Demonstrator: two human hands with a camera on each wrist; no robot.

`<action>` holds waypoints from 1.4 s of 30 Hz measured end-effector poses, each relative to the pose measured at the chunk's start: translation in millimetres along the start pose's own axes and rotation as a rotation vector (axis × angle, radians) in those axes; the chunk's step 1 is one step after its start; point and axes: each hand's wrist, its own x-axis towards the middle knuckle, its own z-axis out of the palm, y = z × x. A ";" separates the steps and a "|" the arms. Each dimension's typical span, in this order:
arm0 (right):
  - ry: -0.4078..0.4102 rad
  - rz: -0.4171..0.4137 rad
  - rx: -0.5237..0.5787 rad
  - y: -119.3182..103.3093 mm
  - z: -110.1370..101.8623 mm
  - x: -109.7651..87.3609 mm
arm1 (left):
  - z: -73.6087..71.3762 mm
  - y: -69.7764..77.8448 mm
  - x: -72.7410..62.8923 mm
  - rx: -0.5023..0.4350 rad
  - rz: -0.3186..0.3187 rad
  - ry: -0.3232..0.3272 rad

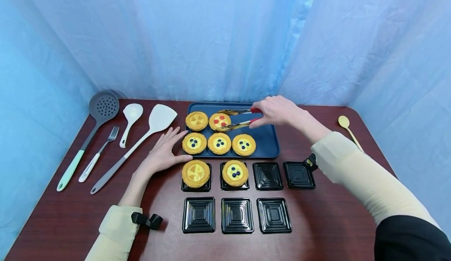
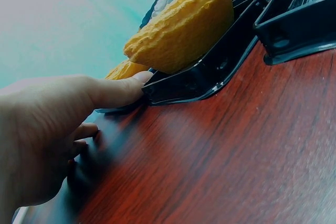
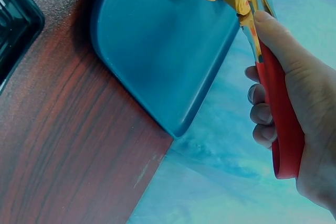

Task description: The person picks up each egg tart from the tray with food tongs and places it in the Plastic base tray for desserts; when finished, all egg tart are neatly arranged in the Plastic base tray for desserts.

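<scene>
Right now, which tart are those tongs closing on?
Find the dark blue tray at the table's far middle. In its back row of two tarts, it is the right one, between the tong tips. It alone has red dots on top; the others show blue dots or swirls.

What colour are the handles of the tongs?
Red, on the tongs gripped by the right hand; clearest in the right wrist view.

no readable text, labels or numbers anywhere
</scene>
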 end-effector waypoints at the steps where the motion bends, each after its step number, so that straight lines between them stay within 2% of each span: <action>1: 0.000 0.000 0.000 -0.3 -0.3 0.0 | 0.1 -0.1 -0.1 0.001 0.000 -0.001; 42: -0.005 -0.008 -0.005 -1.0 -2.8 -0.9 | -0.3 0.1 -0.9 0.003 0.000 -0.009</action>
